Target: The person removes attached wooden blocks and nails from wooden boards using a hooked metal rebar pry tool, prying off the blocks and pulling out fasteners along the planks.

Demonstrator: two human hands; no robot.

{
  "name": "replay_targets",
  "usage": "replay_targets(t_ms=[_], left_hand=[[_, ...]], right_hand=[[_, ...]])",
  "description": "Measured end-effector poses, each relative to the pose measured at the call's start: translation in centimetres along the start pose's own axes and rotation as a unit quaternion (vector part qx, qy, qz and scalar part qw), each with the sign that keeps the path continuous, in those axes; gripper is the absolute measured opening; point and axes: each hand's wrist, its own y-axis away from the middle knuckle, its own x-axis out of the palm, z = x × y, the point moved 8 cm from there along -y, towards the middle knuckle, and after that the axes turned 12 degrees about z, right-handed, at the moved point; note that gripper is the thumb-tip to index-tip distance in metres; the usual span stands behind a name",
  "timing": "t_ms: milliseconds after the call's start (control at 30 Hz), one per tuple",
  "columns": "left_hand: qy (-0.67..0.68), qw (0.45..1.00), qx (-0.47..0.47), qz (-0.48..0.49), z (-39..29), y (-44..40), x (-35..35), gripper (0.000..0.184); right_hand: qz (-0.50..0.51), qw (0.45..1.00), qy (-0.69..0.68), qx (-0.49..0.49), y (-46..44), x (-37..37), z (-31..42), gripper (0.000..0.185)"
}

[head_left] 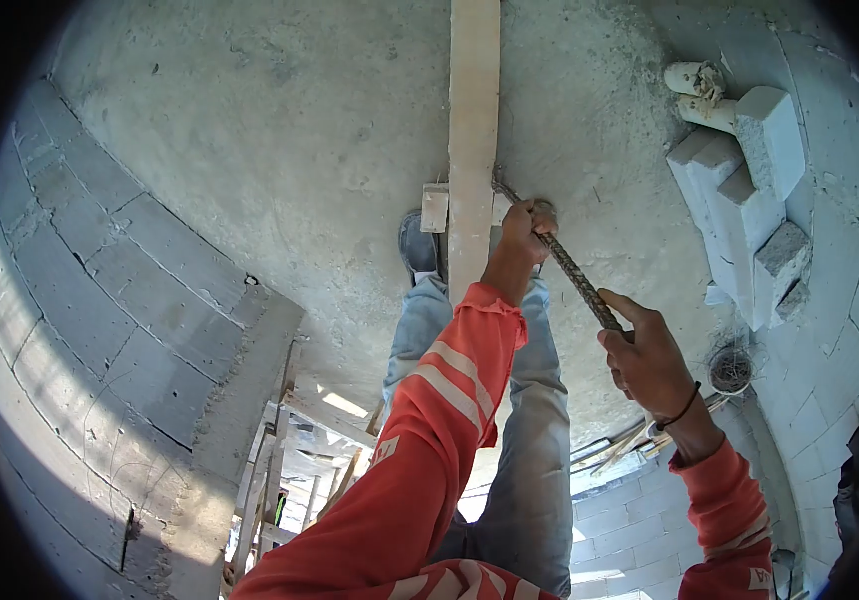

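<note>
Both my hands are on a ribbed steel bar (581, 280), which slants across the middle of the view. My left hand (527, 228) is wrapped around it near its far end. My right hand (647, 350) grips the near end, index finger stretched along the bar. The bar's bent tip meets the right edge of a long wooden plank (473, 100), by a nail-like piece too small to make out. A small wooden block (434, 208) sits against the plank's left side. The plank runs between my feet; my left shoe (416, 245) shows, the right is mostly hidden.
Light block walls (139, 270) stand at left and right. On the right, cut blocks (739, 220) and a pipe piece (694, 78) lie on the concrete floor (279, 130). A round bucket-like container (730, 369) stands near the right wall. Wooden framing (269, 470) and an opening are behind me.
</note>
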Motion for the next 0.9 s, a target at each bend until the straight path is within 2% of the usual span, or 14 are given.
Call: replay_targets(t_ms=[33, 133, 300, 333, 400, 467, 533, 633, 667, 700, 733, 800, 833, 900], left_hand=[[0.017, 0.999, -0.025, 0.016, 0.0, 0.1, -0.7, 0.031], [0.010, 0.998, -0.046, 0.041, 0.0, 0.9, -1.4, 0.036], [0.017, 0.996, -0.076, 0.054, 1.7, 0.6, -3.3, 0.032], [0.020, 0.995, -0.075, 0.057, 2.2, 0.1, -3.4, 0.032], [-0.060, 0.995, -0.077, 0.026, 3.2, -0.8, -4.7, 0.029], [-0.061, 0.996, -0.068, 0.026, 3.8, -1.3, -4.9, 0.028], [-0.061, 0.997, -0.054, 0.016, 4.4, -1.0, -5.3, 0.028], [-0.090, 0.994, -0.055, -0.036, 4.0, -1.5, -4.4, 0.026], [-0.097, 0.993, -0.051, -0.040, 4.1, -1.9, -3.3, 0.026], [-0.100, 0.992, -0.021, -0.080, 4.0, -2.4, -2.7, 0.024], [-0.103, 0.988, 0.007, -0.118, 4.0, -2.6, -1.9, 0.022], [-0.093, 0.983, 0.039, -0.151, 4.0, -2.9, -0.5, 0.022], [-0.105, 0.978, 0.048, -0.174, 3.8, -3.0, -0.4, 0.023], [-0.120, 0.970, 0.066, -0.200, 2.8, -2.4, -1.0, 0.024]], right_hand=[[-0.030, 0.993, 0.107, -0.045, -0.4, 0.5, -0.4, 0.049], [-0.084, 0.984, 0.151, -0.042, 0.3, 3.1, -1.2, 0.049], [-0.087, 0.987, 0.136, -0.023, 0.4, 4.3, -3.8, 0.053], [-0.100, 0.984, 0.139, -0.044, 0.1, 4.3, -4.8, 0.055], [-0.112, 0.981, 0.147, -0.060, -0.3, 3.9, -7.1, 0.057], [-0.115, 0.982, 0.123, -0.082, -0.7, 3.4, -9.1, 0.059], [-0.097, 0.987, 0.116, -0.057, -0.5, 2.5, -9.0, 0.059], [-0.064, 0.982, 0.171, -0.049, -0.7, 0.7, -8.5, 0.061], [-0.039, 0.984, 0.159, -0.073, -0.9, -0.7, -8.0, 0.060], [0.013, 0.999, 0.046, 0.024, -0.4, -2.1, -6.9, 0.060], [0.030, 0.996, -0.079, 0.031, -0.3, -3.6, -6.1, 0.058], [0.080, 0.982, -0.153, 0.078, -0.1, -6.6, -4.7, 0.058], [0.080, 0.982, -0.158, 0.072, 0.1, -6.3, -4.8, 0.058], [0.040, 0.998, -0.046, 0.035, 0.2, -5.4, -4.7, 0.055]])
